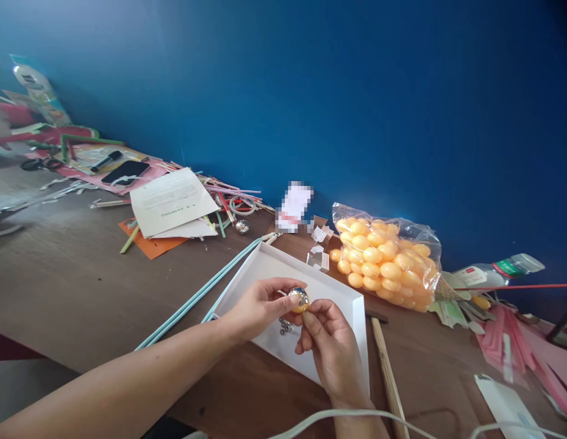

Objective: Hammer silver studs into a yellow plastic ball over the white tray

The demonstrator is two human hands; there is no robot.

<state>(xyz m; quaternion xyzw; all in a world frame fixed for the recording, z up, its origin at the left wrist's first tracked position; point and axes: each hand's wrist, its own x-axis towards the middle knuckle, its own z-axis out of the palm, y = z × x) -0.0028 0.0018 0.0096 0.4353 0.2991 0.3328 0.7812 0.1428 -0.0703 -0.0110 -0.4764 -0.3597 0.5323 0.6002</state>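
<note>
At the upper left, a packet (41,94) bears blurred print. Left of the centre, a sheet (174,201) shows printed lines, some green, too small to read. Near the centre, above the tray (358,311), the left hand (260,306) pinches a shiny ball (302,297) between thumb and fingers. The right hand (333,344) brings thumb and forefinger together at the ball's lower edge; whether they grasp it, I cannot tell. At the right, the writing on a bottle (487,273) is not legible.
</note>
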